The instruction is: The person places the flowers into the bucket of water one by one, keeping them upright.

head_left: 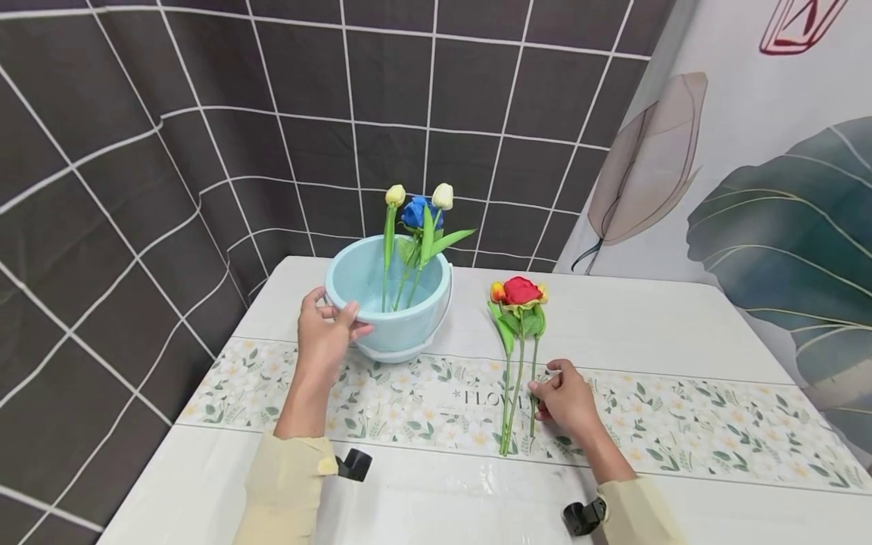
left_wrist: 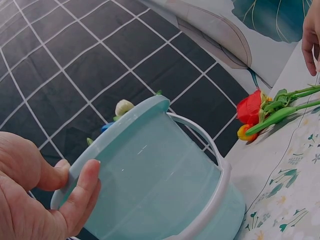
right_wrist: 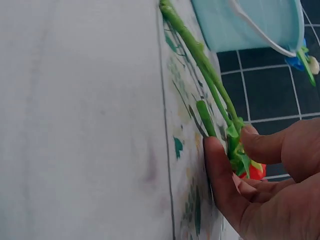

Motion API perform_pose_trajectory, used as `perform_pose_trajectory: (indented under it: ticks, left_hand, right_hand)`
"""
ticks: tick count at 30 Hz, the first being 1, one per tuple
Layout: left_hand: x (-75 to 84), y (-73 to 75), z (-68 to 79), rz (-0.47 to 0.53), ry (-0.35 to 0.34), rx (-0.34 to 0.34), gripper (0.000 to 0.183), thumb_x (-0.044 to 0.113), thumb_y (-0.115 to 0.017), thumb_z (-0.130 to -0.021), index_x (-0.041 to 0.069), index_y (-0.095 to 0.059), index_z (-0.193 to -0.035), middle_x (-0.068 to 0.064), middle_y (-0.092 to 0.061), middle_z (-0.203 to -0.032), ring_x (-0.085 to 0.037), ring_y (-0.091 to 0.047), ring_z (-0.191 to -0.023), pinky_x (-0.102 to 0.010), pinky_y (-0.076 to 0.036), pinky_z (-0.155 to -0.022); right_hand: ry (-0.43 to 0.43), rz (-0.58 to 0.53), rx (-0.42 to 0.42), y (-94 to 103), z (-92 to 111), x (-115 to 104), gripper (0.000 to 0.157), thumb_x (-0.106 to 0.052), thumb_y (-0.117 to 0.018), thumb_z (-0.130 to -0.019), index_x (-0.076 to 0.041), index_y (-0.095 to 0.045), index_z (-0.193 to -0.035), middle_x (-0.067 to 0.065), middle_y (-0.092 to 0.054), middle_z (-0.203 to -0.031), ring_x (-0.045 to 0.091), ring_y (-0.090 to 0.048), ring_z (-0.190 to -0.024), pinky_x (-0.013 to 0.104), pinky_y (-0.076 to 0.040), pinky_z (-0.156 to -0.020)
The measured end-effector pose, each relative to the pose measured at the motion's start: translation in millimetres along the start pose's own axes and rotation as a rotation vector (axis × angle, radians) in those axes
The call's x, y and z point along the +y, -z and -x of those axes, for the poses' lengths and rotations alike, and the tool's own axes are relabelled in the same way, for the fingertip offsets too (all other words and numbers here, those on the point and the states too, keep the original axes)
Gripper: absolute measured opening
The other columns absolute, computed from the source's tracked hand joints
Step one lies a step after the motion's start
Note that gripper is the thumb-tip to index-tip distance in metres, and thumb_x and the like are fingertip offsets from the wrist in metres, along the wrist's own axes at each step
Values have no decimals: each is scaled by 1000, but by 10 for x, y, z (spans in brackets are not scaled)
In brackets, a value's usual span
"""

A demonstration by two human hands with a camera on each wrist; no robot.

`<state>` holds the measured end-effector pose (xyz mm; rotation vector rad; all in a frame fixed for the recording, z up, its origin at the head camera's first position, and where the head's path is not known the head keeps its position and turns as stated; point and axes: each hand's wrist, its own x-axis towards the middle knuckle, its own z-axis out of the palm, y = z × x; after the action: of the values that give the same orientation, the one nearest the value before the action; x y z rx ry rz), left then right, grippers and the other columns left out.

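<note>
A light blue bucket [head_left: 402, 333] stands on the table, its rim pinched between the thumb and fingers of my left hand [head_left: 325, 333]. Inside it stand a blue rose [head_left: 417, 213] and two pale tulips, one cream-white [head_left: 443, 197] and one yellowish [head_left: 395, 195]. To the right, a red rose [head_left: 522, 291] lies between two orange-yellow tulips, one with its bloom [head_left: 498, 292] at the left. My right hand [head_left: 567, 397] is at the rightmost stem [right_wrist: 205, 116], index fingertip right by it and thumb held apart. The left hand's fingertips [left_wrist: 89, 172] show outside the bucket wall.
A white table [head_left: 463, 499] carries a floral printed band [head_left: 422, 393] with lettering. Behind and to the left hangs a dark gridded curtain [head_left: 300, 76]; a leaf-patterned cloth [head_left: 783, 189] hangs at the right. The bucket's pale handle [left_wrist: 220, 185] hangs down along its side.
</note>
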<state>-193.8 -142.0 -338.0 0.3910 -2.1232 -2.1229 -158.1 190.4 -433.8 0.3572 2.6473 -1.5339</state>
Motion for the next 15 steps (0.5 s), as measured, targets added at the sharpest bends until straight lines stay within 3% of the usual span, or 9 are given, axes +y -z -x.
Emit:
perform_pose_trajectory:
  ticks: [8,15]
  left_hand:
    - [-6,-5,7,8,-6,-1,66,7,-49,-100,11,-10,-154,-13,-36,-110,-16,-68,-77,-19,-61,-80]
    - [-14,-6,1,2,-11,-1,66,8,-49,-100,11,-10,-154,-13,-37,-110,-14,-68,-75,-19,-62,-80]
  right_hand:
    - [44,249,83,-88,7,-26,67,-7,-77,-81,8,-38,-133,10,-52,-78,18,-50,-59,25,-42,-45]
    - [22,303,107,-131,20,-63,77,-1,-76,-78,8,-31,-140,11,-51,-81,20,-51,-62,24,-41,-43]
